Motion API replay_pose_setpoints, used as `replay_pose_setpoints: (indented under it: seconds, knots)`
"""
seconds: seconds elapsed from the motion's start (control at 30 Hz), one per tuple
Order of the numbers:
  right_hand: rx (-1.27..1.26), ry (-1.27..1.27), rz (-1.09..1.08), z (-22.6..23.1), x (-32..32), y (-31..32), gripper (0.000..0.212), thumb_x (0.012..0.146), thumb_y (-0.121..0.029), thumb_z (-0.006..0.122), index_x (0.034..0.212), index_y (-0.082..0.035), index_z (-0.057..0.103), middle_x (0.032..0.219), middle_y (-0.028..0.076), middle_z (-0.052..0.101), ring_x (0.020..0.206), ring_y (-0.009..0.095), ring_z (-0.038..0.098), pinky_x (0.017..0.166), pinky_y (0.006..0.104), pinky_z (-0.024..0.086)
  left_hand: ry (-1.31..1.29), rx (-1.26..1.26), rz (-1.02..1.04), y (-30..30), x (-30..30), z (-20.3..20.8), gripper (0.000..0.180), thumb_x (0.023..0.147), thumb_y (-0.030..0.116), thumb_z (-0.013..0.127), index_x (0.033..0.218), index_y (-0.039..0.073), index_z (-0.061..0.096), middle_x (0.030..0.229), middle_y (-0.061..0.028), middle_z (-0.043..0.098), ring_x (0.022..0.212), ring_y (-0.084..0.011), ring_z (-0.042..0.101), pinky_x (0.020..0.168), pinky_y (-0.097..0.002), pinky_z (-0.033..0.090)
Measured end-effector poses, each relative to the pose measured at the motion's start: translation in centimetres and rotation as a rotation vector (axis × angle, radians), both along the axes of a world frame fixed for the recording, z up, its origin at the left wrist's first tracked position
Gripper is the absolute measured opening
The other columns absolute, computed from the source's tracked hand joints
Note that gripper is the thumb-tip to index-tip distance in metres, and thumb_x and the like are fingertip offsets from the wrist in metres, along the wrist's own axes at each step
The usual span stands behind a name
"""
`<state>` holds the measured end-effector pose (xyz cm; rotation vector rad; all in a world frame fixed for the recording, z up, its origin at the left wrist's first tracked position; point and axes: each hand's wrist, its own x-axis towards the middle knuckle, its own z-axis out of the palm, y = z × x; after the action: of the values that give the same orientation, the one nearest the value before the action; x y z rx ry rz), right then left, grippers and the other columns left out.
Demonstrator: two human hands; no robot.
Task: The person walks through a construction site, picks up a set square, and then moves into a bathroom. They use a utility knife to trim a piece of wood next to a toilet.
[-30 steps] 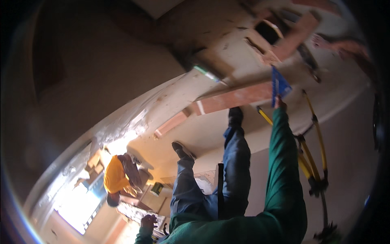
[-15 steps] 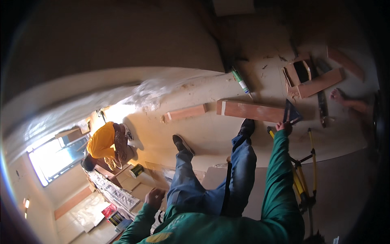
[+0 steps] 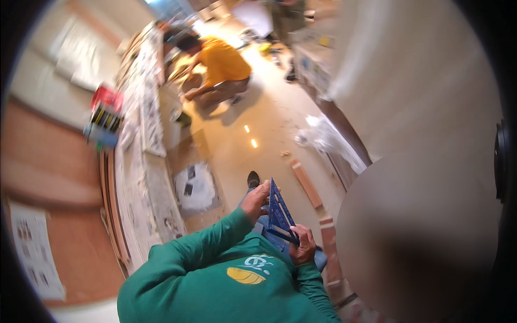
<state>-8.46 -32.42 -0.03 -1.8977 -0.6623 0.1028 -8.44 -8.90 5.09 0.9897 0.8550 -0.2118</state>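
A blue triangular speed square (image 3: pixel 277 214) is held up in front of my green sweatshirt. My right hand (image 3: pixel 305 247) grips its thick lower edge, the thumb lying on top. At its upper, pointed end, my left hand (image 3: pixel 255 204) is closed around the side, some fingertips hidden behind the blade. Beyond it on the floor lies a narrow reddish-brown wood strip (image 3: pixel 306 184). A longer wood board (image 3: pixel 330 248) rests beside my right forearm, its near part partly covered by my arm.
Farther ahead a person in a yellow shirt (image 3: pixel 222 63) squats on the floor. A paint-smeared white sheet (image 3: pixel 195 188) and a cluttered ledge (image 3: pixel 132 188) run along the left. Crumpled plastic (image 3: pixel 328 139) lies on the right, near a blurred grey rounded shape (image 3: pixel 420 237).
My view has swung left. The speed square has come up off the board on the floor to my chest in my right hand, and my left hand has joined it.
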Motion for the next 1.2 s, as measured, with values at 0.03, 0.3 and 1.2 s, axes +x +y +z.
replay_pose_setpoints:
  seconds: [0.03,0.3,1.2]
  knots:
    - [0.007,-0.008,0.064,0.4,0.7,2.1,0.030,0.083,-0.002,0.062,0.113,-0.010,0.062,0.108,0.018,0.067,0.100,0.037,0.067,0.089,0.0430,0.053,-0.013,-0.029,0.049,2.3,-0.6,0.2,0.062,0.098,0.060,0.049,0.142,0.015,0.047,0.131,0.0010,0.058,0.104,-0.0147,0.055,0.084,-0.0371,0.048]
    - [-0.345,0.145,0.482,5.7,6.8,22.4,0.074,0.075,-0.013,0.080,0.139,-0.001,0.043,0.106,0.018,0.064,0.099,0.032,0.066,0.088,0.0412,0.053,-0.157,-0.210,0.371,21.2,-3.2,1.7,0.049,0.099,0.042,0.059,0.139,0.015,0.053,0.128,0.0034,0.062,0.103,-0.0119,0.058,0.086,-0.0358,0.050]
    - [-0.024,0.160,0.399,7.2,21.8,38.1,0.054,0.089,-0.009,0.063,0.137,0.004,0.041,0.096,0.011,0.052,0.087,0.025,0.053,0.077,0.0363,0.048,-0.568,-0.329,0.825,32.8,5.2,9.7,0.137,0.064,0.103,0.019,0.157,0.006,-0.009,0.164,-0.0237,-0.006,0.153,-0.0343,-0.004,0.117,-0.0610,-0.007]
